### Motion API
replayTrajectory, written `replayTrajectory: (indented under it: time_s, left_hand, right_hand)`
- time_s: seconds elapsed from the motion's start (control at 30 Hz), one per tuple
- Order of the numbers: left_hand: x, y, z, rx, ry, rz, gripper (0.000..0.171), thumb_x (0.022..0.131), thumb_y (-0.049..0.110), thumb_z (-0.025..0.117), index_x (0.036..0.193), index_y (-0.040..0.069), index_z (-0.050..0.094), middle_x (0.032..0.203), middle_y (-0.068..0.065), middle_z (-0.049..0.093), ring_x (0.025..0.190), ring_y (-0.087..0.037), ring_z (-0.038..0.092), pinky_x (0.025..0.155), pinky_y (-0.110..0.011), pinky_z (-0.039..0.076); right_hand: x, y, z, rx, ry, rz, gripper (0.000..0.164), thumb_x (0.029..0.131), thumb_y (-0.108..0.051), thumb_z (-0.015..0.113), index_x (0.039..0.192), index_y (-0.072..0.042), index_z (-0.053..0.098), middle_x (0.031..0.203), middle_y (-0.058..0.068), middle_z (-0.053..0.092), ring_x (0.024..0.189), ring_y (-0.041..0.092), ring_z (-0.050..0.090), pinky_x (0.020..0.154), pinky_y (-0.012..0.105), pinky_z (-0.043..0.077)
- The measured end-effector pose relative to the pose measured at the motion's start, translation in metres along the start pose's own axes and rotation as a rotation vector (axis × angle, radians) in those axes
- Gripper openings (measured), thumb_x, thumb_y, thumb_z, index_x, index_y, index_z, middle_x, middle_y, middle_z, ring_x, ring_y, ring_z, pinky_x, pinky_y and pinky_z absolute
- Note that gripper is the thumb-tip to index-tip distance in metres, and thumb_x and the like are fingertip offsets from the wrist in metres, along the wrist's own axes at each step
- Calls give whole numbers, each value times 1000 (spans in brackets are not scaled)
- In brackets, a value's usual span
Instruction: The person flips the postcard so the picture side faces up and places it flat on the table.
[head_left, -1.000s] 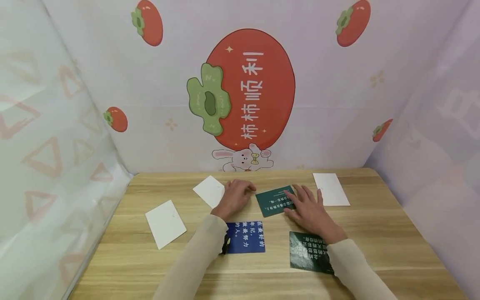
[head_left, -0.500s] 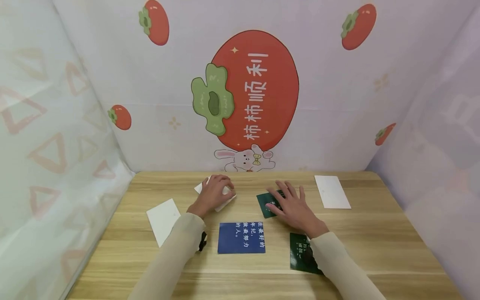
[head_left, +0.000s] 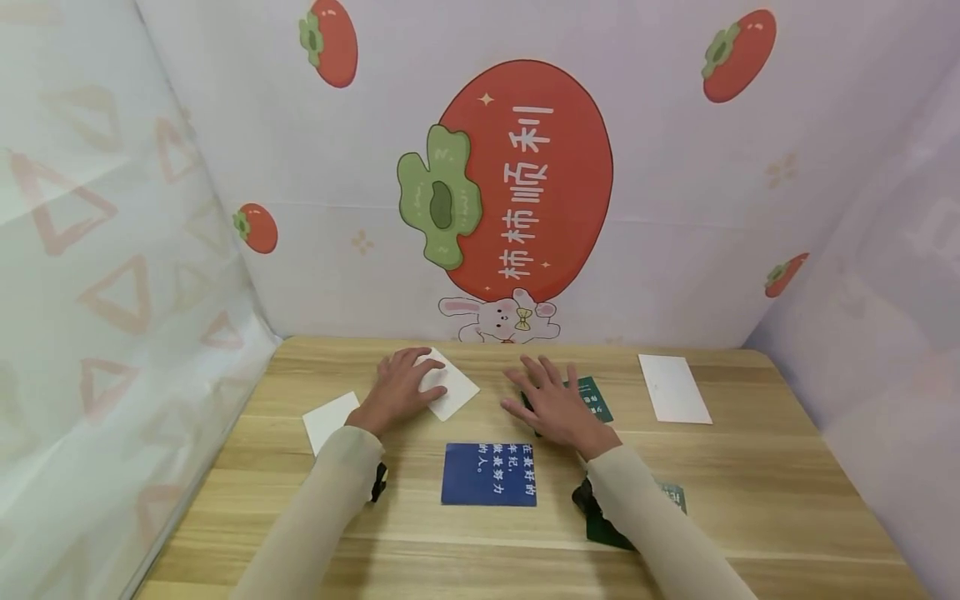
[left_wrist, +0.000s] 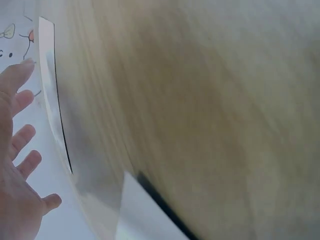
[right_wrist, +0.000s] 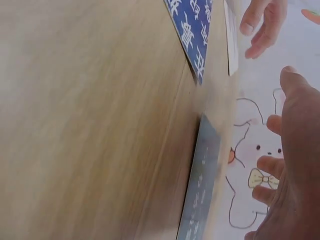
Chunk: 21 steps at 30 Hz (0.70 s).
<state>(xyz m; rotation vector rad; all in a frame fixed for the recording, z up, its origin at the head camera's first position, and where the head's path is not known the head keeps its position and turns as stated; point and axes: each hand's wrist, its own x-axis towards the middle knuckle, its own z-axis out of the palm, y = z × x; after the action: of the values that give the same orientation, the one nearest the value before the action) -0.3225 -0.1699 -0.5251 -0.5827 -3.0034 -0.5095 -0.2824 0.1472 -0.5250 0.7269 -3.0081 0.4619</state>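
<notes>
My left hand point(head_left: 396, 388), fingers loosely spread, hovers over the left edge of a white card point(head_left: 452, 390) at the back of the table. The left wrist view shows that hand point(left_wrist: 20, 160) apart from the card's surface. Over a green card point(head_left: 595, 401) with pale writing is my right hand point(head_left: 553, 407), also with fingers spread and holding nothing; it hides the card's left part. Between the forearms lies a blue card point(head_left: 489, 475) with white characters. A darker green card point(head_left: 609, 532) is partly covered by my right sleeve point(head_left: 645, 512).
Another white card point(head_left: 330, 421) lies at the left, partly behind my left wrist. At the back right is a further white card point(head_left: 673, 388). A printed cloth backdrop point(head_left: 322, 292) rises behind the wooden table point(head_left: 765, 483).
Both hands have moved left: the left from beside the green card to over the white card, the right across the green card. The cards keep their layout; the view has shifted slightly.
</notes>
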Motion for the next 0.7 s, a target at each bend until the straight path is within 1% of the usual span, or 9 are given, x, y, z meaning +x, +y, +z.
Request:
replayTrajectory:
  time_s: [0.13, 0.27, 0.43, 0.57, 0.7]
  left_hand:
    - [-5, -10, -3, 29, 5, 1, 50, 102, 41, 76, 147, 20, 68, 168, -16, 47, 157, -45, 36, 123, -78, 24]
    - [-7, -21, -6, 35, 13, -12, 51, 102, 40, 76, 147, 18, 69, 168, -17, 47, 157, -46, 35, 122, -79, 24]
    - [-10, -33, -9, 56, 9, -25, 52, 103, 41, 74, 149, 17, 67, 171, -18, 43, 158, -48, 33, 122, -82, 22]
    - [-11, -38, -10, 54, 5, -33, 54, 104, 42, 73, 151, 17, 66, 173, -18, 40, 160, -49, 29, 122, -83, 21]
    - [-10, -40, -10, 56, 4, -44, 54, 105, 42, 72, 151, 16, 65, 172, -19, 41, 160, -49, 30, 123, -84, 21]
  right_hand:
    - [10, -8, 5, 6, -27, -24, 72, 109, -66, 45, 171, -30, 37, 182, 13, 23, 168, 47, 16, 127, 82, 4]
    - [22, -16, 10, -14, -38, -51, 73, 109, -68, 43, 172, -34, 34, 183, 10, 22, 169, 45, 14, 128, 80, 4]
    - [34, -27, 15, -15, -55, -86, 72, 109, -66, 44, 172, -34, 33, 183, 10, 22, 170, 45, 12, 129, 79, 3]
    - [42, -34, 20, -39, -67, -103, 71, 110, -66, 43, 173, -33, 32, 182, 11, 24, 169, 44, 13, 130, 77, 4]
    - [49, -40, 25, -87, -66, -98, 71, 110, -67, 41, 173, -35, 30, 180, 11, 28, 169, 44, 16, 131, 76, 7]
